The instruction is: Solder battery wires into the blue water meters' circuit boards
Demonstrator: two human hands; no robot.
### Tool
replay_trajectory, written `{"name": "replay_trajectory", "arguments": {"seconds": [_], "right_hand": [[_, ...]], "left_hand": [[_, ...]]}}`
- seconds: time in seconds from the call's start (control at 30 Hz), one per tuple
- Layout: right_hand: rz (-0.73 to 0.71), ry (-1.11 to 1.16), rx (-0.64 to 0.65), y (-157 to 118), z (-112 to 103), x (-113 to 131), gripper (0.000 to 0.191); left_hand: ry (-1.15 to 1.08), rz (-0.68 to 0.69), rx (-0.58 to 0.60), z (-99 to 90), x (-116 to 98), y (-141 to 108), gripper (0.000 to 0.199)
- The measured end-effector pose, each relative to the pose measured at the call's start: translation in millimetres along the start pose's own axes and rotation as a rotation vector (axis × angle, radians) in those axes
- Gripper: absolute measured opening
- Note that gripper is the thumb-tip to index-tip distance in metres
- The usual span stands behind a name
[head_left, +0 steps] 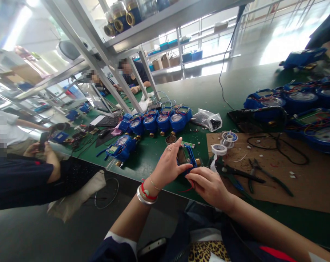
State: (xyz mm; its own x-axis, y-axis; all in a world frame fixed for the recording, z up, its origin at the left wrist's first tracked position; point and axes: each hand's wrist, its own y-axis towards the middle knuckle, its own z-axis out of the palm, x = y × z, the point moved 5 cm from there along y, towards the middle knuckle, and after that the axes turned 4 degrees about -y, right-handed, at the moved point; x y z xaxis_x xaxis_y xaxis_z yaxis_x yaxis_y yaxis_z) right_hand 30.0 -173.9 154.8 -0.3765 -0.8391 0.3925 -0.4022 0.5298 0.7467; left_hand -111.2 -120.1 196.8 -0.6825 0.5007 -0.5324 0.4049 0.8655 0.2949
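A blue water meter with a brass pipe end and a grey display window lies at the bench's front edge, partly covered by my hands. My left hand grips it from the left, thumb across its near side and fingers over the far side. My right hand is closed in a pinch at the meter's near edge. A thin red wire comes out by the right fingertips and seems held there. A small green circuit board shows just behind the meter.
Blue meters stand in a row beyond my hands, with another meter at left. On cardboard at right lie pliers, white tape and a solder spool. A small round tin stands behind my left hand. Co-workers sit at left.
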Motion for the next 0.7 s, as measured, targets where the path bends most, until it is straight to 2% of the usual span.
{"name": "replay_trajectory", "arguments": {"seconds": [0.23, 0.4, 0.57, 0.7], "right_hand": [[0.022, 0.003, 0.027, 1, 4, 0, 0.016], [0.022, 0.012, 0.038, 0, 5, 0, 0.017], [0.048, 0.006, 0.054, 3, 8, -2, 0.018], [0.002, -0.045, -0.009, -1, 7, 2, 0.022]], "left_hand": [[0.007, 0.053, 0.012, 6.1, -6, -1, 0.092], [-0.043, 0.048, 0.035, 4.7, -2, -4, 0.094], [-0.012, 0.029, 0.056, 1.7, 1, 3, 0.097], [0.027, -0.003, 0.075, -6.6, -9, 7, 0.098]]}}
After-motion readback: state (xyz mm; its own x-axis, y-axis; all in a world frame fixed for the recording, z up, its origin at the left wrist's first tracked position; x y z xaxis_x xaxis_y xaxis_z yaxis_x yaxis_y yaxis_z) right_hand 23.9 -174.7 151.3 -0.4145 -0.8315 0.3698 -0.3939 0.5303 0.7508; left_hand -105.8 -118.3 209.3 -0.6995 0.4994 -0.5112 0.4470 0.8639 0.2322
